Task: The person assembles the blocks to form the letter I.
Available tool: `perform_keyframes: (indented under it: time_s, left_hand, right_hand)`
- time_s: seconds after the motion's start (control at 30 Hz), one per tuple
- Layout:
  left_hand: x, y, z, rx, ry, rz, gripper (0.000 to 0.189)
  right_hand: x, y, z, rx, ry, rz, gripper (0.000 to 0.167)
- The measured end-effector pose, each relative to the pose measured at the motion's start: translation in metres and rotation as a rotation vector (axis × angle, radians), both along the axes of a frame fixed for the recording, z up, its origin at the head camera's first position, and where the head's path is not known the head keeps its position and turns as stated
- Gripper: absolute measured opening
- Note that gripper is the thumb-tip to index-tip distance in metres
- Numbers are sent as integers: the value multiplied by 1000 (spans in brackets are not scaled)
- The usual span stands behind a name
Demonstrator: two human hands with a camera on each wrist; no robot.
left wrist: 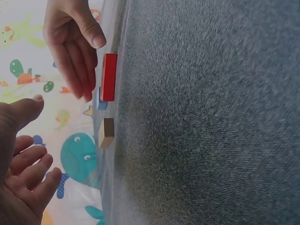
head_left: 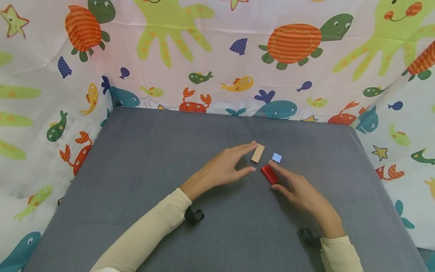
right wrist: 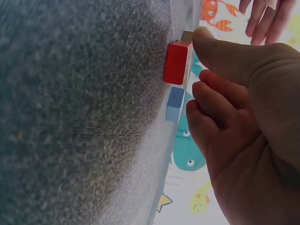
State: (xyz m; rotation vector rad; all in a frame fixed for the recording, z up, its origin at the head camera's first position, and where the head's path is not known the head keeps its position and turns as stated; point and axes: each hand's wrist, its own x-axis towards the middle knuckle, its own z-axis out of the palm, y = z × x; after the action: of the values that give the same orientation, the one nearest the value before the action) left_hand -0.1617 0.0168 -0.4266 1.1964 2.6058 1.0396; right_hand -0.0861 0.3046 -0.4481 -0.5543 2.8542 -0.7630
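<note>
Three blocks lie close together on the grey table: a red block, a plain wooden block and a small blue block. My left hand is beside the wooden block, fingers extended and thumb apart; its fingertips look close to that block's far end, and contact is unclear. Over the red block's right side hovers my right hand, thumb and fingers spread. The left wrist view shows a gap between the right hand and the red block. Neither hand holds anything.
A grey cloth covers the table. Behind it and at both sides hangs a white curtain printed with sea animals. Black wrist cameras sit below both hands, one at the left cuff and one at the right.
</note>
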Motion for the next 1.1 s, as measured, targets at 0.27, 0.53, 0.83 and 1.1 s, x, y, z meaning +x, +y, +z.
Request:
perform_keyframes:
  time_s: [0.27, 0.53, 0.83, 1.1]
  left_hand:
    - [-13, 8, -2, -46, -30, -31, 80]
    - [-24, 12, -9, -107, -62, -52, 83]
    - [-37, 18, -17, -142, -80, -56, 84]
    - [-43, 24, -22, -176, -88, -54, 85]
  right_hand:
    - [-4, 3, -3, 1, -53, 12, 85]
    - [-7, 7, -4, -17, -72, 21, 85]
    - [-12, 8, -8, -30, -119, 23, 87]
    - [-14, 8, -10, -23, -135, 12, 87]
